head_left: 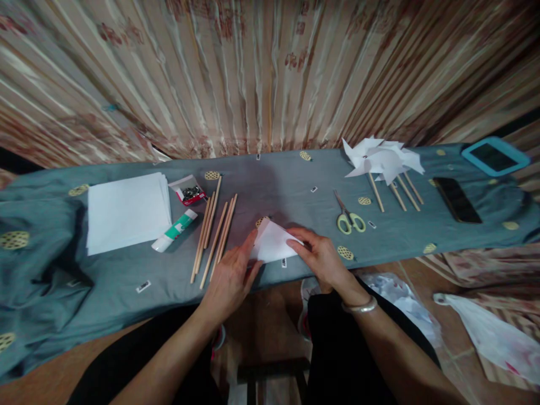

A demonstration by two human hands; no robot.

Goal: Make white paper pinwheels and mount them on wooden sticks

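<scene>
A folded piece of white paper [275, 242], roughly triangular, lies between my hands near the table's front edge. My left hand [234, 273] grips its left side, with the thumb low and the fingers along the edge. At the right corner, my right hand [318, 253] pinches the paper between thumb and fingers. Several wooden sticks [217, 242] lie just left of my left hand. Green-handled scissors [348, 218] rest to the right of my right hand, their blades pointing away from me.
Left on the cloth-covered table [291, 185] are a stack of white paper [126, 211], a glue tube [174, 230] and a small box of metal pieces [189, 190]. Rightward lie paper pinwheels [382, 158] on sticks, a phone [457, 199] and a blue-framed tablet [494, 156]. A curtain hangs behind.
</scene>
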